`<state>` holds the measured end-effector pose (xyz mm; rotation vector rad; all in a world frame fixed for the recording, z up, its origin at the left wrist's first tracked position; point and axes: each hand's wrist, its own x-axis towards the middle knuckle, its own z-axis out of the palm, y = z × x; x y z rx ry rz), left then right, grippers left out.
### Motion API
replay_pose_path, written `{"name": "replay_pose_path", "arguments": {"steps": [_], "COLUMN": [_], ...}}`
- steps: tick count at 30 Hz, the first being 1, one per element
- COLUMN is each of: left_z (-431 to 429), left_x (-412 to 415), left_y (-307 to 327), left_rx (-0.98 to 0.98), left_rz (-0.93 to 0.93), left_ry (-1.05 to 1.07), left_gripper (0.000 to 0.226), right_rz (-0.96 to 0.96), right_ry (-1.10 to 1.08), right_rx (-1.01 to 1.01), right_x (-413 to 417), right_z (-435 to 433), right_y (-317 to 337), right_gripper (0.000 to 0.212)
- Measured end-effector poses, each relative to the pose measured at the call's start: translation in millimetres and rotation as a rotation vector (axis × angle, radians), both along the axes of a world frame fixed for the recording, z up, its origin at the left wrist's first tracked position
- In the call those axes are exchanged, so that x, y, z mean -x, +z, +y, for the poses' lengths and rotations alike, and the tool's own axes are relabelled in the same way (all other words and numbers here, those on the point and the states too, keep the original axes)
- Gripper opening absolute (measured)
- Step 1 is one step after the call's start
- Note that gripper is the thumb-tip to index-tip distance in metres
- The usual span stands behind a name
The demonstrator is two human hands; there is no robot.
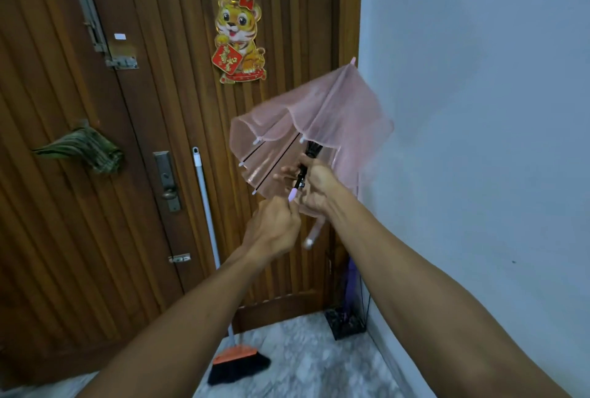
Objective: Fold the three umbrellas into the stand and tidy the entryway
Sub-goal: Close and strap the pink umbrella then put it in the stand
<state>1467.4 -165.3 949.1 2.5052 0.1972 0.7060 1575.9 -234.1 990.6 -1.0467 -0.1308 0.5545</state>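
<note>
- Head view: person stands at a brown ribbed wooden door [159,103], both bare arms out in front.
- Left hand [274,225] clenched round the pale lilac handle tip [292,195] of a pink see-through plastic umbrella [322,110].
- Right hand [314,187] just above the left, fingers [284,174] curled round the black shaft [301,174]; some fingers show through the canopy.
- Umbrella is mid-air, canopy half spread, tilted up and right from the grip; its edge is close to the pale blue wall [479,110], contact unclear.
- Pink strap with a white end [311,234] dangles below the right hand, blurred.
- Black wire stand [346,322] is on the floor well below the grip, in the corner between door and wall; a folded purple umbrella [351,282] stands upright in it.
- White-poled broom with orange head and black bristles [238,362] leans on the door, left of and below the grip.
- Tiger cut-out decoration [239,40] is on the door above the grip.
- Green striped cloth [86,148] hangs on the door, far left of the grip.
- Grey marbled floor [303,372].
</note>
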Motion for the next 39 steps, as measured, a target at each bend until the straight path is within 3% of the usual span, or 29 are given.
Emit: {"name": "replay_pose_path", "arguments": {"steps": [7, 21, 25, 30, 39], "left_z": [-7, -11, -7, 7, 14], "left_x": [-1, 4, 5, 10, 3], "left_y": [1, 13, 7, 9, 13], "left_rx": [0.114, 0.1, 0.045, 0.045, 0.167], "left_rz": [0.04, 0.048, 0.052, 0.035, -0.002], "left_ry": [-0.01, 0.005, -0.002, -0.046, -0.031], "left_gripper": [0.052, 0.046, 0.046, 0.049, 0.056], "right_rz": [-0.049, -0.1, -0.086, -0.054, -0.099], "right_ry": [-0.036, -0.115, -0.024, 0.122, 0.082], "right_rx": [0.014, 0.082, 0.139, 0.174, 0.188], "right_x": [10, 20, 22, 20, 17], "right_z": [-1, 2, -11, -21, -12], "right_y": [-6, 3, -1, 2, 14], "right_gripper": [0.047, 0.043, 0.049, 0.036, 0.044]}}
